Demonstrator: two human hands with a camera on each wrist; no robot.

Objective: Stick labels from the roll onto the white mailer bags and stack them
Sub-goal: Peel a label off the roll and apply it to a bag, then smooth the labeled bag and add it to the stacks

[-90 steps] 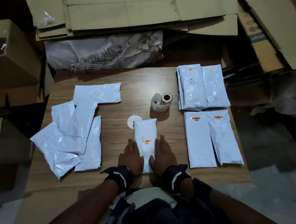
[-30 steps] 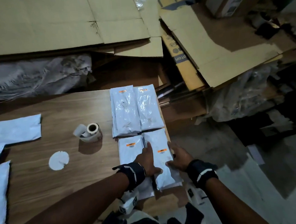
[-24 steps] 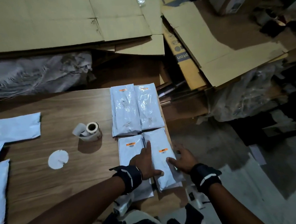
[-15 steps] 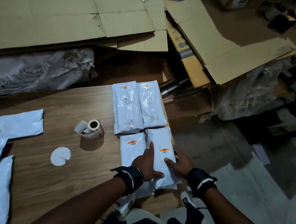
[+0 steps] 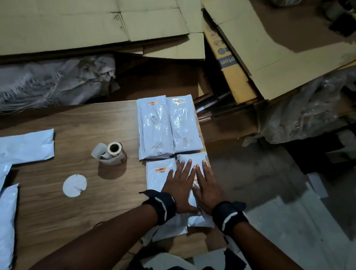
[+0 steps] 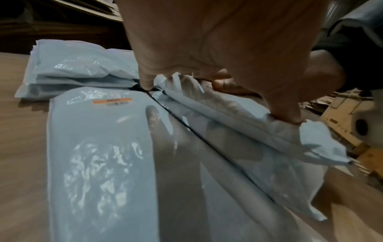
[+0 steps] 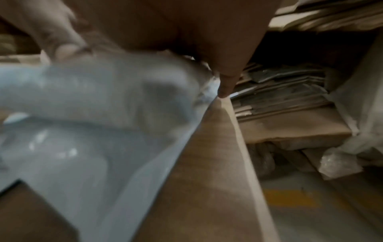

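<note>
A white mailer bag (image 5: 192, 158) with an orange label tops the near right stack at the table's right edge. Both hands lie flat on it side by side with straight fingers: my left hand (image 5: 180, 177) on its left half, my right hand (image 5: 205, 175) on its right half. They hide most of its label. In the left wrist view the bag (image 6: 228, 111) bulges under the left hand's fingers (image 6: 146, 81). The right wrist view is blurred and shows the bag (image 7: 93, 98) under my right hand. The label roll (image 5: 113, 152) stands at mid-table.
A labelled stack (image 5: 157, 180) lies just left of the hands, and two more stacks (image 5: 154, 128) (image 5: 183, 124) lie beyond. Unlabelled bags (image 5: 19, 146) (image 5: 3, 229) lie at far left, with a white paper disc (image 5: 75, 185) nearer. The table edge (image 7: 207, 163) drops to the floor at right.
The labelled bag went from the table's middle onto the near right stack. In the last half second both hands slid forward and flattened on top of it.
</note>
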